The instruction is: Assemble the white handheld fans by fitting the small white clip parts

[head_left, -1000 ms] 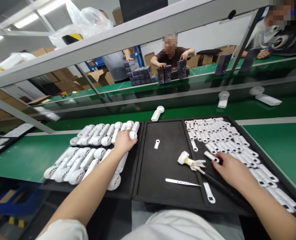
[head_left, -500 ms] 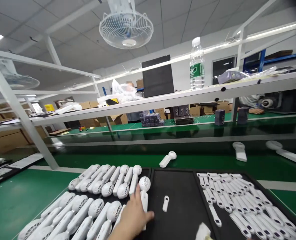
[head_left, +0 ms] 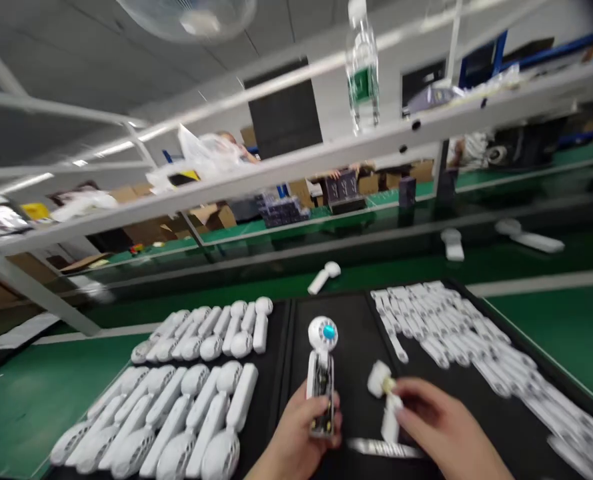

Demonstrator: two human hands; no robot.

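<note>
My left hand point(head_left: 309, 427) is closed round the handle of a small white handheld fan point(head_left: 322, 333), held upright over the middle black tray. The fan's handle is uncovered in front and shows its inner parts; a blue disc sits in its round head. To the right, my right hand point(head_left: 439, 423) pinches a slim white handle cover point(head_left: 391, 418), partly blurred. Touching or just behind its fingertips is a white wad with a yellowish part point(head_left: 379, 379); I cannot tell whether it is held too. A white pen-like stick point(head_left: 383, 448) lies below.
Rows of white handheld fans point(head_left: 196, 380) fill the left tray. Many white handle covers point(head_left: 446, 327) lie in the right tray. Beyond the trays are loose fans point(head_left: 325, 277) on the green surface. A shelf point(head_left: 276, 163) carrying a water bottle point(head_left: 363, 80) crosses above.
My left hand has moved right from the left tray and now holds a fan. My right hand has come into view, and the cover lying on the middle tray is no longer there. The view has shifted.
</note>
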